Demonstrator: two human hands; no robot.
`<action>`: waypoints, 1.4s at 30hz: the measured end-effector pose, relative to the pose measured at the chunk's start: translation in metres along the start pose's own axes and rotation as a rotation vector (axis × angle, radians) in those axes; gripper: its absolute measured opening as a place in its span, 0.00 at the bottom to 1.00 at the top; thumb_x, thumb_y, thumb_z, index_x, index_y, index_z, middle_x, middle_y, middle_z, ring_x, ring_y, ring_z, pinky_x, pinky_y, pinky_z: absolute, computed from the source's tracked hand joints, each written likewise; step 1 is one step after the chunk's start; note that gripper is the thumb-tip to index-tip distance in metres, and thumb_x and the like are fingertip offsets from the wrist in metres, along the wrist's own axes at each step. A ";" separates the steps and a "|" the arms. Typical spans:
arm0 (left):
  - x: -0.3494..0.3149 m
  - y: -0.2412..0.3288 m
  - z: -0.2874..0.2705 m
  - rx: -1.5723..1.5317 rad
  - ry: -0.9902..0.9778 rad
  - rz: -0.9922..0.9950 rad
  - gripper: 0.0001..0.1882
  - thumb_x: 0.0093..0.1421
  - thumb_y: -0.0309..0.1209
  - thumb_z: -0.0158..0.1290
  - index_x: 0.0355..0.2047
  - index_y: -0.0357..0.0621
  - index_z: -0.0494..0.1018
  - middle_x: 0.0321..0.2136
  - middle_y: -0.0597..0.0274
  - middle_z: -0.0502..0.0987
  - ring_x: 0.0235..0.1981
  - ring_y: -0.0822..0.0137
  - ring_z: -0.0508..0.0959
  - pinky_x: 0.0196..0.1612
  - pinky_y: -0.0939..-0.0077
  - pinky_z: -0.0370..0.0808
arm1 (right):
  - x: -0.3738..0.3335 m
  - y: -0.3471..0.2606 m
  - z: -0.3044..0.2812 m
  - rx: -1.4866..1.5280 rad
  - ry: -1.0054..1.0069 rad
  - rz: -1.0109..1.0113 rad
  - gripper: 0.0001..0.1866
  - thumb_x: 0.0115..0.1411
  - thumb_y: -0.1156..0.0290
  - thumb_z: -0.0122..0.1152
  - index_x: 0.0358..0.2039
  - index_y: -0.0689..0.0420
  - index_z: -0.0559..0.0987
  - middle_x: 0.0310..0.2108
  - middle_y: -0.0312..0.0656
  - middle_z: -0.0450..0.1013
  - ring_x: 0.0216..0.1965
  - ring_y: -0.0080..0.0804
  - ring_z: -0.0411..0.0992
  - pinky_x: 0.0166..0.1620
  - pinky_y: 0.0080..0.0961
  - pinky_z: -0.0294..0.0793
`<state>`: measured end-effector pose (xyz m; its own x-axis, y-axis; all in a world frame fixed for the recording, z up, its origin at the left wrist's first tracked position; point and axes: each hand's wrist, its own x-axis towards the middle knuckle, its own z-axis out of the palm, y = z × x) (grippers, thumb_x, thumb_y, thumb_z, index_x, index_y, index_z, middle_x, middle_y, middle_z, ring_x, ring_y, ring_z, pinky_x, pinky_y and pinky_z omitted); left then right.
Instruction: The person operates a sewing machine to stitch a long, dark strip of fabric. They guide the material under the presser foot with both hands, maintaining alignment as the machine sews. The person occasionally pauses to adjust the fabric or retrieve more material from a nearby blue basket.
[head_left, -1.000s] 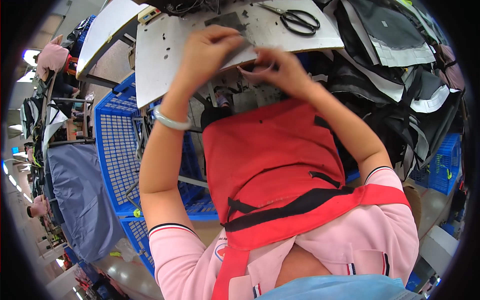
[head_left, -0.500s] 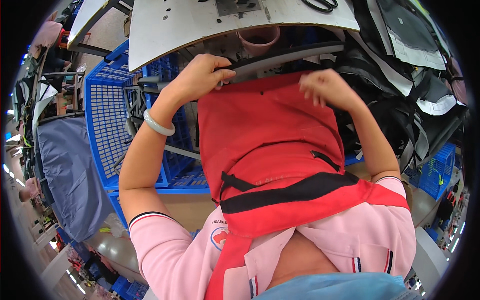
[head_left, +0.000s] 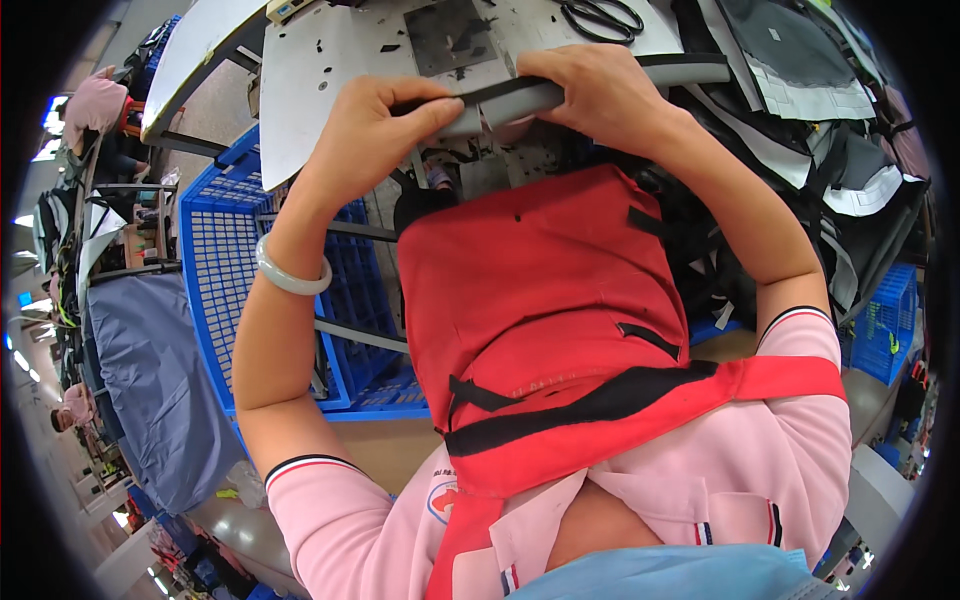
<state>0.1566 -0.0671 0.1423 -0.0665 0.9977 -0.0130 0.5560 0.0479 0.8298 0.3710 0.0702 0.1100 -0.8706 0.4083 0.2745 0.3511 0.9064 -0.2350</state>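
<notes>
Right hand [head_left: 603, 97] has been moved onto the strip [head_left: 515, 103], which is pinched by the left hand [head_left: 372, 130] too, so it's basically gripped at two spots now.

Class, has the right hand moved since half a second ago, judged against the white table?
Yes: the right hand has moved forward, closer to the white table, now gripping the grey-black strip.

Matt, probably cloth strip [head_left: 512, 103]
</notes>
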 end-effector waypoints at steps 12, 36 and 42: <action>0.076 -0.028 -0.023 0.046 0.296 0.068 0.17 0.59 0.38 0.61 0.39 0.35 0.82 0.23 0.63 0.79 0.25 0.75 0.77 0.31 0.80 0.72 | 0.080 0.039 -0.007 -0.043 0.063 0.061 0.18 0.50 0.67 0.67 0.42 0.57 0.79 0.34 0.53 0.78 0.41 0.54 0.76 0.42 0.45 0.74; 0.068 -0.010 0.013 0.374 0.185 0.332 0.15 0.61 0.38 0.58 0.36 0.37 0.82 0.28 0.62 0.83 0.30 0.70 0.80 0.37 0.75 0.75 | 0.020 -0.066 0.071 -0.064 0.216 -0.601 0.04 0.51 0.70 0.60 0.27 0.52 0.81 0.40 0.40 0.74 0.47 0.36 0.72 0.50 0.33 0.76; 0.067 -0.006 0.037 0.000 0.073 0.197 0.17 0.64 0.39 0.54 0.45 0.38 0.79 0.33 0.59 0.83 0.31 0.68 0.79 0.38 0.75 0.75 | 0.043 -0.066 0.080 -0.342 -0.397 -0.251 0.09 0.51 0.71 0.62 0.34 0.58 0.81 0.36 0.47 0.78 0.43 0.41 0.77 0.45 0.40 0.77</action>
<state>0.1790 0.0016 0.1156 -0.0164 0.9817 0.1897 0.5642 -0.1475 0.8123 0.2827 0.0196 0.0624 -0.9809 0.1644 -0.1037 0.1511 0.9806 0.1248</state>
